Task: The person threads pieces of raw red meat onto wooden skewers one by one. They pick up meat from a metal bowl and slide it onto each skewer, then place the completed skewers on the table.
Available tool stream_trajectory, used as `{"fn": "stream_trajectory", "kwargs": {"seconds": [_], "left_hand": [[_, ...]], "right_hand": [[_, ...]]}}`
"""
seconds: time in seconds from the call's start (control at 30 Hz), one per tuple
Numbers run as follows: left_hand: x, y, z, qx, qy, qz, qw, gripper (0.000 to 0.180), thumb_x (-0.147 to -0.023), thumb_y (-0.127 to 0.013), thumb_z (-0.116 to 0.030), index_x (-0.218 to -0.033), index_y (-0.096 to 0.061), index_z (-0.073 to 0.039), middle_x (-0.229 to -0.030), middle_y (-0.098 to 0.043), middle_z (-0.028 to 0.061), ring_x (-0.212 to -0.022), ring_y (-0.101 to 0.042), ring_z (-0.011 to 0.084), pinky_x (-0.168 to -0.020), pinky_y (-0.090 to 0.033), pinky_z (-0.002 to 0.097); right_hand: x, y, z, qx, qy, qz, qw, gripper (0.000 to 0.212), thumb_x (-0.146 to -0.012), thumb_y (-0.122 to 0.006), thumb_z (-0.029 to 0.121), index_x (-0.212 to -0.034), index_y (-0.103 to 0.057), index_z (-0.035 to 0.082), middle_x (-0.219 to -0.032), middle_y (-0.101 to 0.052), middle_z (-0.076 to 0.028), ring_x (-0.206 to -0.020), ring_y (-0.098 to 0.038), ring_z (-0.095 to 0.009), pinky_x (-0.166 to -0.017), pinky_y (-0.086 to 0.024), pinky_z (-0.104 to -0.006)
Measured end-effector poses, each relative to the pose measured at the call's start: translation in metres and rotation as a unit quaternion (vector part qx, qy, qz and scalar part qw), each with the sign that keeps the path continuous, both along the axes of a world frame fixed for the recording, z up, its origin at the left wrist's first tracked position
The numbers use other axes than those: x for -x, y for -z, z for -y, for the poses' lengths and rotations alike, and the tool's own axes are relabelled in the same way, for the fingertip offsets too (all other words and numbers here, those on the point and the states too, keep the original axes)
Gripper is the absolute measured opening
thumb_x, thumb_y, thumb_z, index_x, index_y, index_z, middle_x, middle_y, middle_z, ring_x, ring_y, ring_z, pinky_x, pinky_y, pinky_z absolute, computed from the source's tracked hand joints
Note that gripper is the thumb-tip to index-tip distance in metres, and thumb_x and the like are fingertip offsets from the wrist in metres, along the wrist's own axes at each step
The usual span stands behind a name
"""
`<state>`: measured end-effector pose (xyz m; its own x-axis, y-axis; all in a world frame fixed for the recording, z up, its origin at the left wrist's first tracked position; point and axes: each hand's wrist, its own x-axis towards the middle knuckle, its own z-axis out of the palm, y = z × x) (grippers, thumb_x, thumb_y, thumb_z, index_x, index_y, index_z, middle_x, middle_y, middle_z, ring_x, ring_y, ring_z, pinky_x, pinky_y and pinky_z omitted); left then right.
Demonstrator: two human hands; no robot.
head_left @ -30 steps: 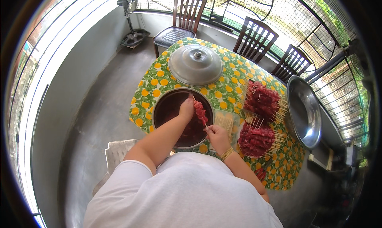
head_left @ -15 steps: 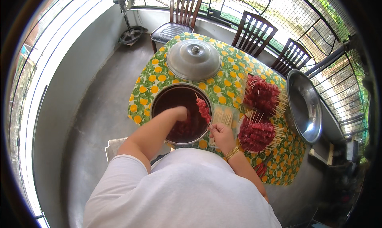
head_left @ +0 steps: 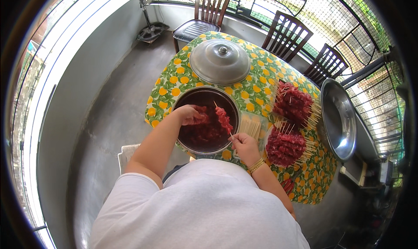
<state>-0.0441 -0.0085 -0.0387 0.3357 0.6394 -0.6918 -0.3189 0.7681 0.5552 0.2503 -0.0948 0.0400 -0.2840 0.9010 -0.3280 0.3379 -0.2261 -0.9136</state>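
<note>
My right hand (head_left: 245, 147) pinches the bare lower end of a bamboo skewer, with a string of red raw meat pieces (head_left: 224, 119) threaded along it. Its pointed tip sticks out above the meat. The skewer leans over the right side of a large round metal pot (head_left: 176, 102), which has red meat in dark liquid at its bottom. Inside the pot's left part, my left hand (head_left: 189, 115) grips some raw meat (head_left: 201, 113) at its fingertips. Beside the pot, right of my right hand, bare bamboo skewers (head_left: 250, 126) lie in a clear plastic container.
Finished meat skewers are piled in two heaps, one farther (head_left: 294, 102) and one nearer (head_left: 285, 148). A domed metal lid (head_left: 220, 66) rests behind the pot. A large metal basin (head_left: 340, 118) stands at the right table edge. Wooden chairs (head_left: 287, 35) line the far side.
My left hand has risen from deeper in the pot and now shows meat in its fingers. My right hand still holds the skewer. The whole view has shifted slightly.
</note>
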Motion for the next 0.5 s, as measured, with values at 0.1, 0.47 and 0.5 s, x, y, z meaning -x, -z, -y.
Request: {"fn": "stream_trajectory", "kwargs": {"seconds": [0.1,0.47,0.5], "left_hand": [[0.0,0.001,0.0,0.002,-0.003,-0.03,1.0,0.041,-0.089,-0.057,0.011,-0.128,-0.053,-0.001,-0.109,-0.065,0.0147,-0.099,-0.067,0.0243,-0.084,-0.058,0.0361],[-0.027,0.008,0.0,-0.302,0.271,-0.721,0.561,0.029,-0.082,-0.067,-0.014,-0.111,-0.071,-0.013,-0.111,-0.069,0.0174,-0.098,-0.068,0.0345,-0.087,-0.055,0.0442],[-0.034,0.013,0.0,-0.321,0.311,-0.712,0.541,0.028,-0.082,-0.066,-0.015,-0.108,-0.074,-0.01,-0.1,-0.072,0.0168,-0.098,-0.069,0.0321,-0.089,-0.054,0.0453]], "right_hand": [[-0.001,0.001,0.002,0.011,0.004,-0.008,1.0,0.017,-0.097,-0.061,0.013,-0.096,-0.069,-0.001,-0.072,-0.063,-0.002,-0.064,-0.057,-0.008,-0.058,-0.045,-0.0235],[-0.003,0.004,0.007,0.008,0.016,-0.003,1.0,0.017,-0.097,-0.061,0.013,-0.097,-0.069,-0.002,-0.072,-0.064,-0.003,-0.063,-0.057,-0.009,-0.058,-0.045,-0.0242],[-0.002,0.005,0.007,0.0,0.012,-0.016,1.0,0.017,-0.097,-0.061,0.013,-0.097,-0.069,-0.002,-0.072,-0.064,-0.003,-0.064,-0.058,-0.009,-0.058,-0.045,-0.0244]]}}
